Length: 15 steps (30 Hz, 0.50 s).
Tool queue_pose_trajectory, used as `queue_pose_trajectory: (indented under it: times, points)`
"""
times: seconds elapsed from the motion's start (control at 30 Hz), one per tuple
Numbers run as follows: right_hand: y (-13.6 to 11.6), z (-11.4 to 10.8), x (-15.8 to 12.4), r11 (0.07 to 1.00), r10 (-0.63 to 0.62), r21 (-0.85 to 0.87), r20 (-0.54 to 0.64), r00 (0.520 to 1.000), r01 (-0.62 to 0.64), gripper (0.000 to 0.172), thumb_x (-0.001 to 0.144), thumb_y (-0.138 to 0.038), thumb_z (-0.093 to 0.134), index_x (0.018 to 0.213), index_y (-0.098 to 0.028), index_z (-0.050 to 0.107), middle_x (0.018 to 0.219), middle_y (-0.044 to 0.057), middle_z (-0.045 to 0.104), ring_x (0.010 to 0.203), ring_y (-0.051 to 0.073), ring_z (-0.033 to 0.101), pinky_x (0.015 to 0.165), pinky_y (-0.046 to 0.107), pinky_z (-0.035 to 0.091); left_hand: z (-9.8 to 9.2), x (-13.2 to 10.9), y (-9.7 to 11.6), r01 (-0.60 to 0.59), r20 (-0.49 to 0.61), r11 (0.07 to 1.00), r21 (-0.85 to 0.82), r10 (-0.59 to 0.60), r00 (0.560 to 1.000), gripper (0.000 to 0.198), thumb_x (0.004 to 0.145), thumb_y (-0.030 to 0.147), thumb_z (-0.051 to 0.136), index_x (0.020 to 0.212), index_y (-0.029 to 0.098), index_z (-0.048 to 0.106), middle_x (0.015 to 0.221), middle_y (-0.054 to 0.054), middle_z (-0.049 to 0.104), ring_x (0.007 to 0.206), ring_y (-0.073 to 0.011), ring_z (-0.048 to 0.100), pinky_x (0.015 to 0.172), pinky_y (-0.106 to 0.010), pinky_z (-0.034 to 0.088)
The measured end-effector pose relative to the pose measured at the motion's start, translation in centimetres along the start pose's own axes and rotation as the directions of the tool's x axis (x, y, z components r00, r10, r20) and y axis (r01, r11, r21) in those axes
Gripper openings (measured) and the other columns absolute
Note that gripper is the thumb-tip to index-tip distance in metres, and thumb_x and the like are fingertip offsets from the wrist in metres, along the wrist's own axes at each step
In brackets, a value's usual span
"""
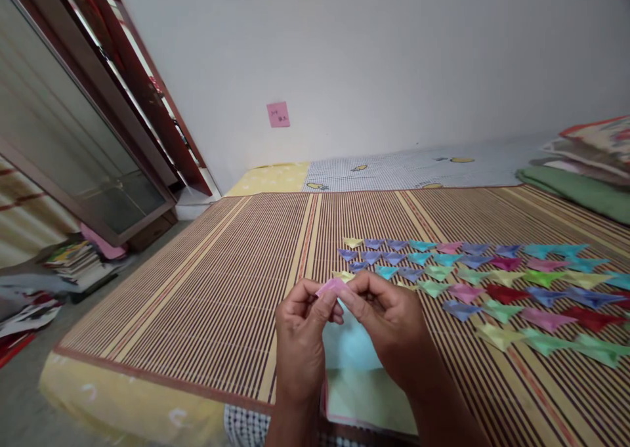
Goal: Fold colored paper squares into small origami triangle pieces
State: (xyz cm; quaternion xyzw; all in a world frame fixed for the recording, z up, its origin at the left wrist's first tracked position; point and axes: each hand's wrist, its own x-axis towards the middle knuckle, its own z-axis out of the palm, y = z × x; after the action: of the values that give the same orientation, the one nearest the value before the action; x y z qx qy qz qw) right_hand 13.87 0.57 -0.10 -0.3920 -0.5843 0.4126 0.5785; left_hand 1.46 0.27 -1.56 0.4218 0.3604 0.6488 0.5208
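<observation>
The pink piece (pixel 331 286) is made of matt paper; the mat (pixel 197 296) is ribbed and wood-like; the wall (pixel 369 60) is finished smooth.

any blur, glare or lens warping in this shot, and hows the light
Head view: light is soft on the wall, dimming toward the top right corner, with no harsh glare; the right forearm looks dark; the glass door leans strongly, probably partly from wide-angle warping; the pink paper in the left hand and right hand looks slightly soft.
</observation>
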Motion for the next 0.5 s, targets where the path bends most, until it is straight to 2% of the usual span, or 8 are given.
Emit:
queue_pose_trajectory:
  times: [0.13,0.27,0.37,0.5]
  points:
    - [0.08,-0.16,0.07,1.000,0.012,0.009,0.006,1.000,-0.012,0.030,0.094,-0.038,0.067,0.070,-0.020,0.063,0.065,-0.001,0.061,0.064,0.014,0.056,0.062,0.027,0.045,0.32,-0.05,-0.24,0.015,0.008,0.999,-0.031,-0.014,1.000,0.023,0.091,0.031,0.076,0.075,0.018,0.065,0.067,0.003,0.062,0.066,-0.0104,0.056,0.070,-0.022,0.046]
    - [0.12,-0.60,0.23,0.999,0.008,0.048,0.070,0.998,-0.011,0.028,0.096,-0.038,0.065,0.074,-0.020,0.065,0.070,0.000,0.064,0.069,0.016,0.060,0.068,0.029,0.048,0.06,0.17,-0.11,0.019,0.045,0.999,-0.036,-0.018,0.999,0.022,0.091,0.035,0.075,0.080,0.017,0.069,0.069,0.001,0.065,0.066,-0.0113,0.057,0.070,-0.023,0.047]
    - [0.03,-0.83,0.21,1.000,0.004,-0.022,0.097,0.995,-0.001,0.028,0.096,-0.037,0.064,0.074,-0.020,0.066,0.071,0.000,0.064,0.071,0.016,0.059,0.068,0.029,0.046,-0.04,0.17,-0.03,-0.015,0.031,0.999,-0.034,0.016,0.999,0.021,0.091,0.033,0.075,0.079,0.017,0.068,0.067,0.002,0.063,0.065,-0.0108,0.056,0.069,-0.022,0.046]
    - [-0.05,-0.62,0.01,0.991,-0.025,-0.133,0.046,0.999,0.031,0.029,0.098,-0.035,0.060,0.073,-0.020,0.062,0.068,-0.002,0.060,0.066,0.015,0.055,0.063,0.028,0.043,0.45,-0.10,-0.67,-0.038,0.000,0.999,-0.031,0.038,0.999,0.026,0.093,0.032,0.073,0.074,0.018,0.062,0.066,0.004,0.057,0.066,-0.0106,0.053,0.070,-0.022,0.045]
